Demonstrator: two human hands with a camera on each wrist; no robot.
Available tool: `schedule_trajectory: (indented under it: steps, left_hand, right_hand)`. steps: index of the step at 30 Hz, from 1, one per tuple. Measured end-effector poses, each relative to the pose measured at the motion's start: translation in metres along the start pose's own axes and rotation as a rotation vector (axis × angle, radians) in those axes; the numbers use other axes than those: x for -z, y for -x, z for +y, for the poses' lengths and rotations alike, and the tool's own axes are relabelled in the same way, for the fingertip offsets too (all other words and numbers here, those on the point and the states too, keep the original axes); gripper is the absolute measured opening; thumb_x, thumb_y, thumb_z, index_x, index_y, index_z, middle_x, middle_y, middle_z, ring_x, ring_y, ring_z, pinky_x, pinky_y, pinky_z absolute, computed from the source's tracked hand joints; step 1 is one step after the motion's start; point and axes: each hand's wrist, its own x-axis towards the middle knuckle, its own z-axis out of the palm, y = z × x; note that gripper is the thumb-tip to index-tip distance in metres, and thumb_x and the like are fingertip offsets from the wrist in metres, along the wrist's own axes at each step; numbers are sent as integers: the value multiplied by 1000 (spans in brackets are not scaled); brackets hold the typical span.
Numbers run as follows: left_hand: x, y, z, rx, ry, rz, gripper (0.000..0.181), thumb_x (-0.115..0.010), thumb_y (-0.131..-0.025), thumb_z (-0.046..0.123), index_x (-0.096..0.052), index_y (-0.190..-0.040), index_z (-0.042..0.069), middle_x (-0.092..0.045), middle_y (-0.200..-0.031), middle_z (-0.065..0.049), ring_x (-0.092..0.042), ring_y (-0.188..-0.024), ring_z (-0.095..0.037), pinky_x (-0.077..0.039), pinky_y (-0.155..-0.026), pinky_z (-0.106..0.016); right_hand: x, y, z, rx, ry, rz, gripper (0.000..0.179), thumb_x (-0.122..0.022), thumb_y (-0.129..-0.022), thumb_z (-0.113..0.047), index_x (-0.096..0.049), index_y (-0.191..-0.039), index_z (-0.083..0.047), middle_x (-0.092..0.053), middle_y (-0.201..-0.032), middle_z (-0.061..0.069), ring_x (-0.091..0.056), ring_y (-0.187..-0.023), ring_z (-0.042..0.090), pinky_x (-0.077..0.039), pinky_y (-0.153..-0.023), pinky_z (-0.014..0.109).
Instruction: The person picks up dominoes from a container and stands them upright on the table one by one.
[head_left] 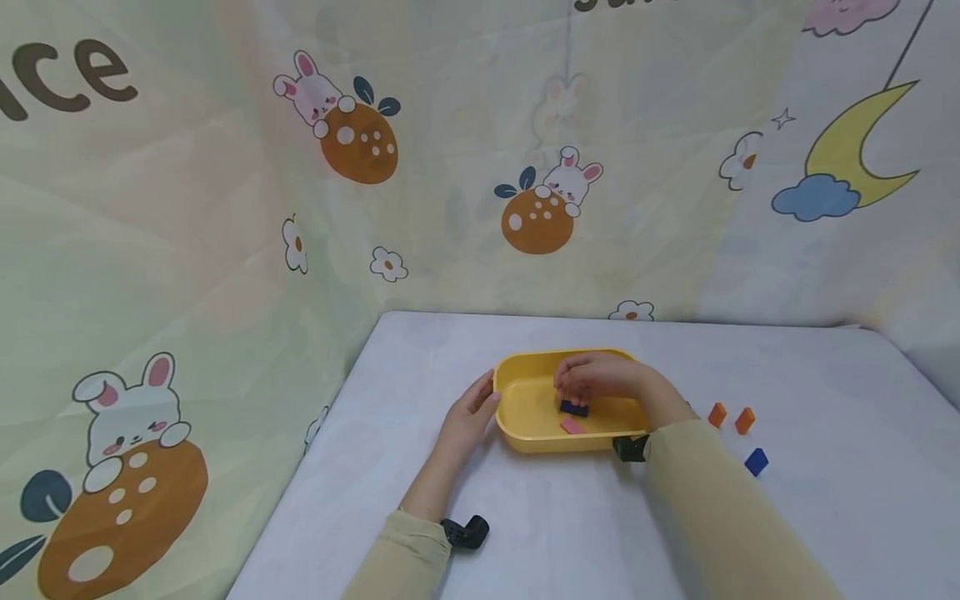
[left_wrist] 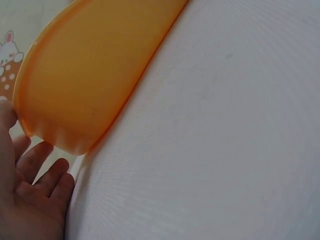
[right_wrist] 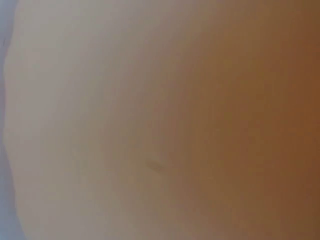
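Observation:
A yellow plastic basin (head_left: 517, 443) sits on the white table with a pink block (head_left: 572, 426) and a dark blue block (head_left: 574, 409) on its floor. My left hand (head_left: 468, 417) is at the basin's left end, its spread fingertips touching the outer wall. The left wrist view shows that hand (left_wrist: 37, 185) beside the translucent orange-yellow side of the basin (left_wrist: 95, 65). Reaching over the right side, my right hand (head_left: 603, 377) bends its fingers down inside the basin and pinches the dark blue block. Its thumb is mostly hidden. The right wrist view is a brownish blur.
To the right of the basin lie two orange blocks (head_left: 717, 415) and a blue block (head_left: 757, 462) on the white tabletop (head_left: 570, 533). Cloth printed with rabbits (head_left: 551, 200) hangs behind and to the left. Black wrist cameras (head_left: 468, 532) sit at both cuffs.

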Motion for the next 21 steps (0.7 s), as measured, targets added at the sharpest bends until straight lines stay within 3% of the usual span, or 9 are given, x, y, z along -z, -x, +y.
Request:
schedule_trajectory:
  steps: [2, 6, 14, 21]
  left_hand:
    - [0, 0, 0, 0, -5, 0, 47, -59, -99, 36, -48, -145, 37, -57, -144, 3, -51, -136, -19, -40, -116, -42]
    - [0, 1, 1, 18, -9, 9, 47, -59, -99, 37, -48, -144, 39, -57, -144, 6, -51, -137, -18, -40, -117, -41]
    - [-1, 0, 1, 29, -22, 15, 47, -58, -99, 38, -48, -144, 39, -56, -144, 6, -50, -137, -18, -40, -117, -41]
    - [-1, 1, 0, 15, -14, 16, 47, -59, -99, 36, -48, -145, 37, -57, -144, 5, -51, -137, -19, -40, -116, -42]
  right_hand:
    - [4, 1, 3, -8, 90, 67, 24, -56, -99, -16, -59, -113, 3, -63, -92, 13, -54, -75, 20, -49, -71, 27]
    - [7, 0, 11, -54, 254, 122, 18, -64, -95, -21, -64, -106, -7, -58, -83, 6, -54, -71, 19, -48, -68, 26]
    - [1, -1, 17, -114, 403, 192, 16, -72, -89, -26, -67, -102, -18, -61, -96, 3, -56, -85, 20, -46, -72, 27]
    - [-5, -3, 18, -64, 496, 202, 20, -77, -85, -25, -65, -96, -15, -61, -90, 2, -54, -82, 18, -44, -71, 27]
